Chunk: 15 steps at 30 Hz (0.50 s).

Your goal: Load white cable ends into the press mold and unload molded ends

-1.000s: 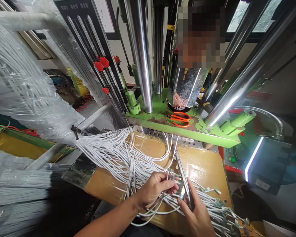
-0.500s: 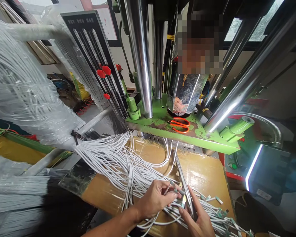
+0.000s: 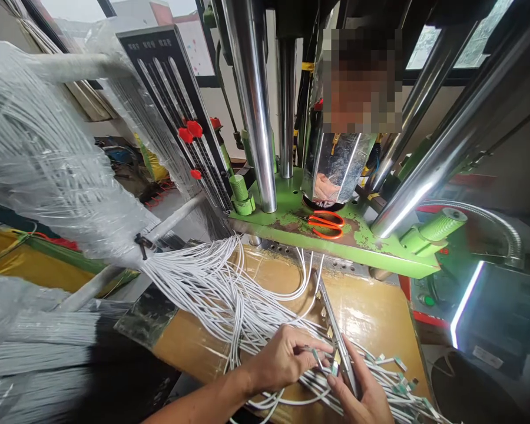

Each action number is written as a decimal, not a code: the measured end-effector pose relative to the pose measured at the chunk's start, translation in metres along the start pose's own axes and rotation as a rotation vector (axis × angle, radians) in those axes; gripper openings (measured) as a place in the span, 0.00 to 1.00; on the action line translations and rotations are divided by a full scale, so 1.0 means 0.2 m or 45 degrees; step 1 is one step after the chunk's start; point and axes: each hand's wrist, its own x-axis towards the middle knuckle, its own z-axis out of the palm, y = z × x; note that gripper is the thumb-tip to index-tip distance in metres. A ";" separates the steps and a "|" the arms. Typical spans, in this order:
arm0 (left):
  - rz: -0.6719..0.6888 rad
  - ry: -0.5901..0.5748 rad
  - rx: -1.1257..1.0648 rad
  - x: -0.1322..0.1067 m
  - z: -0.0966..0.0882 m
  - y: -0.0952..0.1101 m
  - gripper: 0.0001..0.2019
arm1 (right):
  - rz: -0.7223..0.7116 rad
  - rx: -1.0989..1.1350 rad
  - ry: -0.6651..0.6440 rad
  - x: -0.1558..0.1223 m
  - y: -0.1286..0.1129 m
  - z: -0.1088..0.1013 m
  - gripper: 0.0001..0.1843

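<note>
My left hand [image 3: 287, 356] pinches a white cable near its end, where a small green-and-silver connector [image 3: 317, 358] sticks out. Beside it, my right hand [image 3: 360, 386] is closed around the lower part of a long metal bar [image 3: 335, 330] with brass-coloured slots along its side. The right thumb rests near another green-tipped connector [image 3: 334, 368] at the bar's edge. Under and around both hands spreads a large bundle of white cables [image 3: 212, 288]. Several more green-tipped cable ends [image 3: 400, 386] lie to the right of my right hand.
Behind the tan board [image 3: 366, 312] stands a green machine plate [image 3: 282, 229] with orange-handled scissors [image 3: 324, 224] on it. Metal columns [image 3: 258, 118] rise from the plate. Plastic-wrapped cables [image 3: 62, 165] hang on a rack at left. A lit lamp [image 3: 466, 303] stands at right.
The connector in my left hand has tilted, its end pointing more downward beside the bar. My right hand still grips the bar. The whole view has shifted slightly.
</note>
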 end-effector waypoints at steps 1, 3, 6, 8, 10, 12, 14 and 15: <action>0.014 0.028 0.040 0.00 0.00 -0.01 0.12 | 0.006 -0.006 0.011 0.00 -0.01 0.00 0.41; 0.117 0.093 0.153 0.01 0.01 -0.04 0.11 | 0.009 -0.004 0.027 0.00 -0.01 0.00 0.42; 0.433 0.120 0.362 0.04 0.02 -0.09 0.15 | 0.013 -0.015 0.025 0.00 0.01 0.00 0.42; 0.587 0.110 0.467 0.06 0.02 -0.12 0.17 | 0.014 -0.025 0.037 0.01 0.02 0.00 0.42; 0.664 0.091 0.557 0.07 0.02 -0.15 0.18 | 0.003 -0.027 0.051 0.02 0.03 0.00 0.43; 0.691 0.063 0.655 0.07 0.02 -0.16 0.19 | -0.007 -0.033 0.042 0.02 0.04 0.00 0.43; 0.682 0.033 0.739 0.07 0.01 -0.16 0.19 | -0.011 -0.050 0.013 0.02 0.04 0.00 0.43; 0.672 0.022 0.760 0.07 0.01 -0.16 0.19 | -0.013 -0.054 0.004 0.02 0.04 0.00 0.43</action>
